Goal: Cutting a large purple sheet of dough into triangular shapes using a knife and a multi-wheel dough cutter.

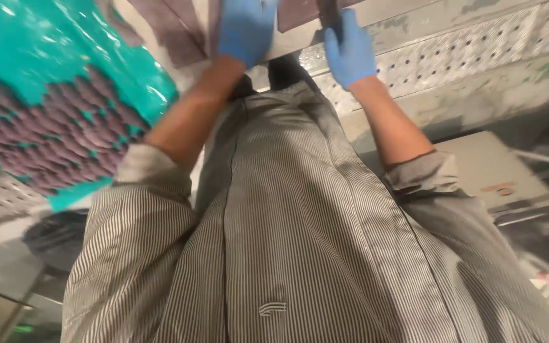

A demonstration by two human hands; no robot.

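Note:
My left hand (246, 28), in a blue glove, rests on a flat purple-brown strip (179, 32) lying on a pale work surface (287, 44) at the top of the view. Its fingertips run past the top edge of the view. My right hand (349, 51), also gloved in blue, is closed around a narrow dark handle-like object (328, 11) beside another purple-brown sheet (297, 14). Both forearms are bare below rolled-up sleeves of a grey striped shirt (287, 241), which fills the lower half of the view.
A teal sheet (46, 44) at the left carries several rows of overlapping purple-brown slices (52, 136). A perforated metal floor plate (452, 57) lies at the upper right, with a grey box-like unit (497, 171) below it. Dim, blurred floor lies at the lower left.

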